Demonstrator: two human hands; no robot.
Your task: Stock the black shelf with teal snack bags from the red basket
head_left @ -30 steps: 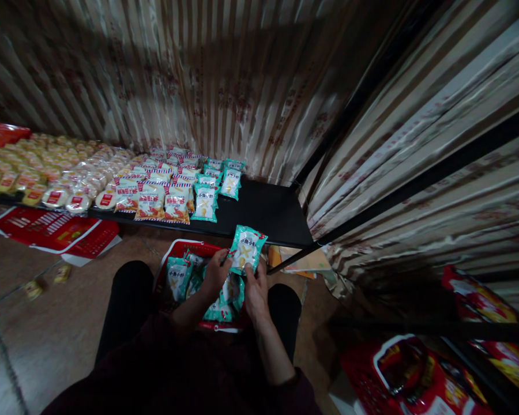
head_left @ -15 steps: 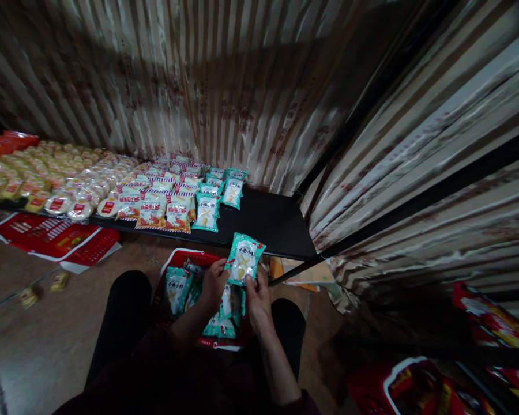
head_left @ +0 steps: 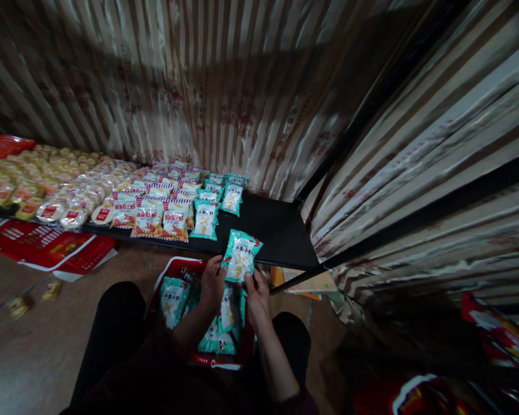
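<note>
Left hand (head_left: 211, 282) and right hand (head_left: 258, 297) pinch one pack (head_left: 242, 255) at mid-frame

Through the head camera I see the pack just below the centre of the frame, its printed front turned up towards me. I have the left hand pinching its lower left edge and the right hand gripping its lower right corner, thumb on the front. Behind it in my view runs the front edge of the black shelf (head_left: 277, 230); I cannot tell whether the two touch.

Below the hands, at lower centre, a red basket (head_left: 190, 266) sits between the dark-clad knees (head_left: 112, 314), holding loose teal packs (head_left: 173, 301) like the one in hand.

On the shelf, left of centre, I make out more teal packs in two overlapping columns, the left one longer. Next to them, further left, lie striped packs (head_left: 147, 216), then round cakes (head_left: 73, 216) in clear wrap, then yellow packs (head_left: 2, 193) at the left edge. A curtain (head_left: 199, 86) fills the top. At lower left, two small packets (head_left: 19, 307) lie on the floor (head_left: 69, 334). The lower right is dim, with a red bag (head_left: 497, 331).
</note>
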